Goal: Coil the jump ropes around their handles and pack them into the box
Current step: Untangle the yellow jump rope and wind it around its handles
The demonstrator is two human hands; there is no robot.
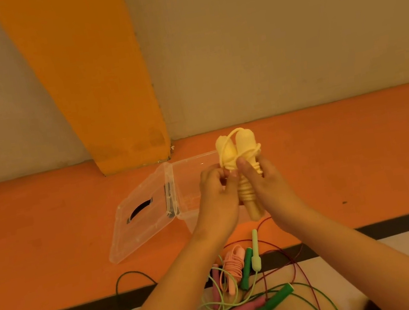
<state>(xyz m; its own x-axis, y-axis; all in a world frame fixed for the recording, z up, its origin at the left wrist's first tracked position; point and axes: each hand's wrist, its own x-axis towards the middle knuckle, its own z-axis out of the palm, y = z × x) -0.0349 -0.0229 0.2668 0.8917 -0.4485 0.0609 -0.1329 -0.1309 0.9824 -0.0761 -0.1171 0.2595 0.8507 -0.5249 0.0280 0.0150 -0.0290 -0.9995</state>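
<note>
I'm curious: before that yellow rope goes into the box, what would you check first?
1. Yellow rope wound round its handles: ok.
2. Rope end tucked in: cannot tell.
3. Left hand and right hand both grip it: ok.
4. Lid open: ok.
5. Room inside the box: cannot tell, the hands hide much of it.
6. Green rope on the floor coiled: not ok, it lies loose.

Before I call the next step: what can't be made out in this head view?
1. Box inside: the left hand, right hand and yellow rope cover most of it, so its contents cannot be told.
2. Yellow rope's free end: hidden among the fingers.
3. Floor ropes: crossed by the arms and cut off by the bottom edge, so the count is unclear.
</note>
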